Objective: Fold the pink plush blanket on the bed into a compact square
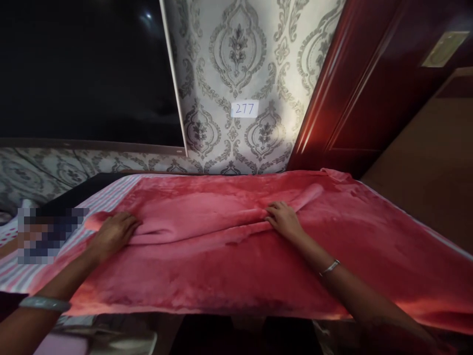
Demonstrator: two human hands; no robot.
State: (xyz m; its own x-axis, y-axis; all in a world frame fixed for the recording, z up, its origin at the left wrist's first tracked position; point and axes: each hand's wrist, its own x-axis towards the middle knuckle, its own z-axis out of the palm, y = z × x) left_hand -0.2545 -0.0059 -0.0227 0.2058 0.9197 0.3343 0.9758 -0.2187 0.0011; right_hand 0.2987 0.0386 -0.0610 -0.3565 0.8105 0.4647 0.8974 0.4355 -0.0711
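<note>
A red plush blanket (229, 266) lies spread over a bed, with a long raised fold running across its middle. My left hand (113, 234) grips the left end of that fold, fingers curled into the fabric. My right hand (284, 220) presses down on the fold further right, fingers bunched on the cloth. A bangle sits on my left wrist and a thin bracelet on my right.
A striped sheet (107, 195) shows under the blanket at the left. Behind the bed stands a patterned wall with a paper tag reading 277 (244, 108), a dark panel (84, 69) at the left and a red-brown wooden door (369, 84) at the right.
</note>
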